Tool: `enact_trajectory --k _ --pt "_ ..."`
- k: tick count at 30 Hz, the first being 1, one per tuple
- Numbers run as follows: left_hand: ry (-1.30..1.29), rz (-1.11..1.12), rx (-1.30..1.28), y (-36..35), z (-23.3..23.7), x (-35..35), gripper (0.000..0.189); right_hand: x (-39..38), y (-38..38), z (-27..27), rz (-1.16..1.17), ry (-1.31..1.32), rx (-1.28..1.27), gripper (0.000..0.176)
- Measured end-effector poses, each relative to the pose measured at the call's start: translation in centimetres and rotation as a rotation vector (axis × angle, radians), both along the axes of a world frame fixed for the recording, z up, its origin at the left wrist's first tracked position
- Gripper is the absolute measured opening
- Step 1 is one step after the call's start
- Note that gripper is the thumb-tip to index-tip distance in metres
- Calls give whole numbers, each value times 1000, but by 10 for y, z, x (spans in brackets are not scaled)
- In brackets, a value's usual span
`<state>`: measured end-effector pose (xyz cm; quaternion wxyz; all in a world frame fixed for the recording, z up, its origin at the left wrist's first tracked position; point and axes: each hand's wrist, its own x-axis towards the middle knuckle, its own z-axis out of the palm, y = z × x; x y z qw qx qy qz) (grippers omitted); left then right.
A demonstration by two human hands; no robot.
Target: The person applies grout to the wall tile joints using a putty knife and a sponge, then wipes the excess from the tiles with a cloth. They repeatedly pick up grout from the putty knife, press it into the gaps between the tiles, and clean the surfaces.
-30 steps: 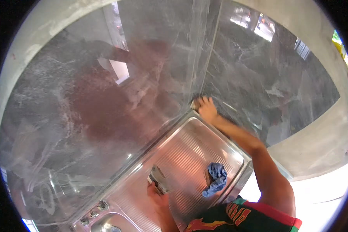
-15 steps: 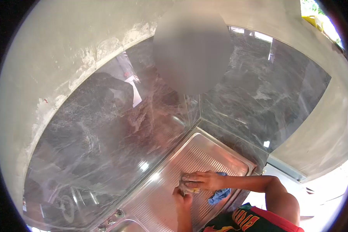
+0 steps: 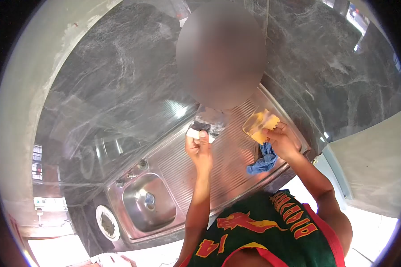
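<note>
My left hand (image 3: 199, 151) pinches a small black-and-white piece (image 3: 200, 127) between thumb and fingers. A shiny greyish patch lies just above it, partly covered by the blurred oval. To the right, my right hand (image 3: 282, 140) grips a thin yellow flat piece (image 3: 259, 129) with a jagged edge; its kind is unclear. Both hands are raised over the ribbed steel drainboard (image 3: 178, 167). A crumpled blue cloth (image 3: 263, 163) lies on the drainboard just below my right hand.
Left of the drainboard is the sink basin (image 3: 153, 218) with its drain (image 3: 149, 200). Small metal fittings (image 3: 142, 164) stand behind it. A white round ring-like object (image 3: 101, 218) sits by the basin's left side. Dark marbled walls (image 3: 120, 75) border the back and right.
My hands, close together over the drainboard, have moved apart. Each now holds a separate piece up. The view has shifted, bringing the basin into sight.
</note>
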<state>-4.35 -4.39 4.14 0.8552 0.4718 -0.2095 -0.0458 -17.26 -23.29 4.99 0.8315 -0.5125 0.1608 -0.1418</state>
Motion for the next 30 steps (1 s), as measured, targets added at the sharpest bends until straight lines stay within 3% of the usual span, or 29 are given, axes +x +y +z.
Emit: enact_trajectory --k 1,8,10,13,18,20,21,22,24,25,26,28,30 --pt "8 100 23 -9 14 -7 25 -1 2 0 22 -87 165 28" --pt "-53 106 196 -2 4 -23 36 5 10 -4 71 -70 230 27" --pt "-167 102 308 -1 9 -32 30 7 7 -12 97 -3 278 28" --pt "-530 130 554 -5 13 -41 19 15 11 -11 140 -45 203 27" --pt "-686 97 698 4 -25 -29 18 8 15 19 141 -90 -42 24" --pt "203 -18 446 4 -35 -28 21 8 16 22 32 -195 -399 20" --pt "634 -157 83 3 -41 -28 22 5 11 19 43 -144 -688 22" --pt "651 -157 60 -1 -39 -28 22 7 9 19 57 -129 -706 22" --pt "958 -328 -41 -5 -40 -28 19 13 14 19 87 -472 -1446 37" --pt "1003 -438 -125 -4 -62 -23 19 10 17 20 94 -423 -1839 46" --pt "1023 -437 -140 -1 -59 -21 19 9 10 15 120 -412 -1844 46" --pt "944 -390 -174 1 -55 -6 21 9 -18 2 194 -128 -2148 46" --pt "-396 56 706 11 -72 6 23 7 -33 11 149 -123 -2064 47"
